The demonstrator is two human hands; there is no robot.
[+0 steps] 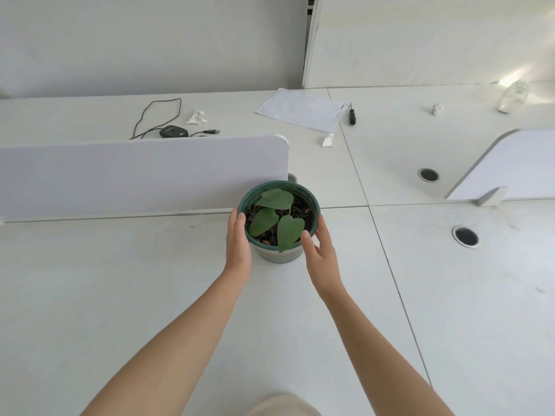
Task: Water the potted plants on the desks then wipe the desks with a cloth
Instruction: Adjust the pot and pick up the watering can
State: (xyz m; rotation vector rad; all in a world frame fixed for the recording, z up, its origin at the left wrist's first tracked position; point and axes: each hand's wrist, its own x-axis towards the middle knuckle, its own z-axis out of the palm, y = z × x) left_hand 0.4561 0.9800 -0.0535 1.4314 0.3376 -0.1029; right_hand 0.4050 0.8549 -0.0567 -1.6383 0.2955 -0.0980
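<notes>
A potted plant (pixel 279 256) with three broad green leaves and dark soil stands in a green-rimmed pot on the white desk (pixel 150 295), just in front of the end of a low divider panel (pixel 135 175). My left hand (pixel 238 244) lies flat against the pot's left side. My right hand (pixel 319 253) cups the right side, fingers along the rim and thumb at its front edge. No cloth is in view. A clear plastic bottle (pixel 513 96) lies at the far right of the back desk.
Beyond the divider lie a black device with a cable (pixel 173 131), crumpled tissue (pixel 196 117), a paper sheet (pixel 300 112) and a screwdriver (pixel 352 114). Two cable holes (pixel 428 175) (pixel 465 236) and another divider (pixel 510 169) are to the right.
</notes>
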